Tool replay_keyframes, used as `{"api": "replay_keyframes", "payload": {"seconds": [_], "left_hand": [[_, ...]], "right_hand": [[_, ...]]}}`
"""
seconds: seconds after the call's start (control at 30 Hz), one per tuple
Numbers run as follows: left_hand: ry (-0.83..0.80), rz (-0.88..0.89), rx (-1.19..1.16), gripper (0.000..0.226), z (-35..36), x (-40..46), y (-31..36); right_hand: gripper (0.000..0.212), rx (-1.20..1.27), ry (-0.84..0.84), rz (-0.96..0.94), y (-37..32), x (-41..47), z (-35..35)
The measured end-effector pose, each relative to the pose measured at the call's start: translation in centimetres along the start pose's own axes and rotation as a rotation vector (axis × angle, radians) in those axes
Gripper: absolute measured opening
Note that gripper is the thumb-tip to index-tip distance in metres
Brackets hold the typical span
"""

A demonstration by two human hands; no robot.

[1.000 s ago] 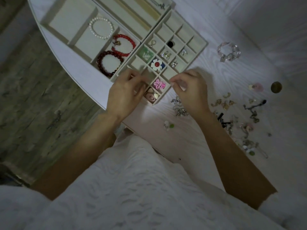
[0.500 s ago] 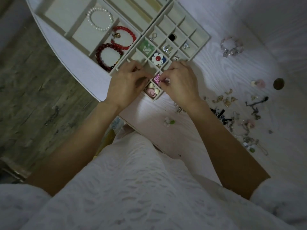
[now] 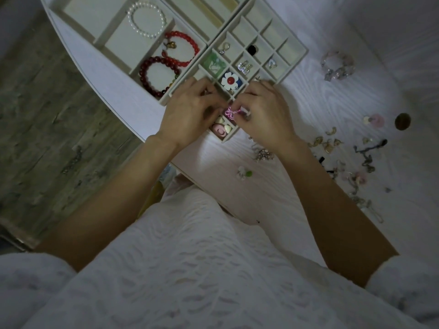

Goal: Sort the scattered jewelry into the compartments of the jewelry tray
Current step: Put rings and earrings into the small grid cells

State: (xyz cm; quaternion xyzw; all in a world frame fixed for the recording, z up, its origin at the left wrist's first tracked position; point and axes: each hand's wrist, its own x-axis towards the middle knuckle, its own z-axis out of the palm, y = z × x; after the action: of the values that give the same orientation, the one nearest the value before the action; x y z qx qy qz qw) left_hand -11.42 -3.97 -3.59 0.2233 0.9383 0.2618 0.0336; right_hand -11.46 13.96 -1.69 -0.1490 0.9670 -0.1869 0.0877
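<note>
The beige jewelry tray (image 3: 294,47) lies at the table's far left, with small square compartments on its right half. Both my hands meet over its near corner. My right hand (image 3: 263,115) pinches a small pale piece right beside the pink flower piece (image 3: 230,112) in its compartment. My left hand (image 3: 190,112) curls over the neighbouring cells; what its fingertips hold is hidden. Below them a cell holds pink and cream heart pieces (image 3: 221,129). A white flower with a red centre (image 3: 230,81) sits one cell further.
Pearl (image 3: 146,20), red (image 3: 181,49) and dark red (image 3: 158,76) bracelets fill the larger compartments. Scattered jewelry (image 3: 337,148) lies on the white table to the right, with a clear bead bracelet (image 3: 337,65), a round hole (image 3: 402,121) and a small green-and-white piece (image 3: 244,173).
My right hand moved left from the loose pile to the tray's near corner and now meets my left hand over the pink flower cell. The view shifted slightly.
</note>
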Motion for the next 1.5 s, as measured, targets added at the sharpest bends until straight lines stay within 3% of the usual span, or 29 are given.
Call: {"api": "replay_keyframes", "payload": {"seconds": [0.17, 0.3, 0.43, 0.63, 1.03, 1.27, 1.5], "left_hand": [[-0.009, 0.018, -0.011, 0.013, 0.1, 0.2, -0.3], [0.014, 0.004, -0.007, 0.011, 0.2, -0.1, -0.4], [0.021, 0.005, -0.018, 0.015, 0.2, -0.1, -0.1], [-0.018, -0.026, -0.03, 0.019, 0.3, 0.4, -0.2], [0.047, -0.032, -0.019, 0.02, 1.2, 1.5, 0.1], [0.048, -0.041, -0.038, 0.017, 1.4, 1.5, -0.2], [0.083, -0.035, -0.043, 0.018, 1.6, 1.5, -0.2]], "right_hand": [[0.026, -0.042, -0.171, -0.021, 0.0, 1.2, -1.1], [0.026, -0.132, -0.212, -0.096, -0.2, 2.0, -1.4], [0.019, -0.162, -0.156, -0.156, -0.1, 1.8, -1.0], [0.009, -0.016, 0.023, -0.126, 0.7, 0.9, -0.3], [0.012, 0.171, 0.097, 0.002, 0.3, -0.4, 0.4], [0.038, -0.04, 0.074, 0.089, -0.8, 0.3, 0.9], [0.029, -0.067, 0.161, 0.122, -0.9, 0.2, 1.4]]}}
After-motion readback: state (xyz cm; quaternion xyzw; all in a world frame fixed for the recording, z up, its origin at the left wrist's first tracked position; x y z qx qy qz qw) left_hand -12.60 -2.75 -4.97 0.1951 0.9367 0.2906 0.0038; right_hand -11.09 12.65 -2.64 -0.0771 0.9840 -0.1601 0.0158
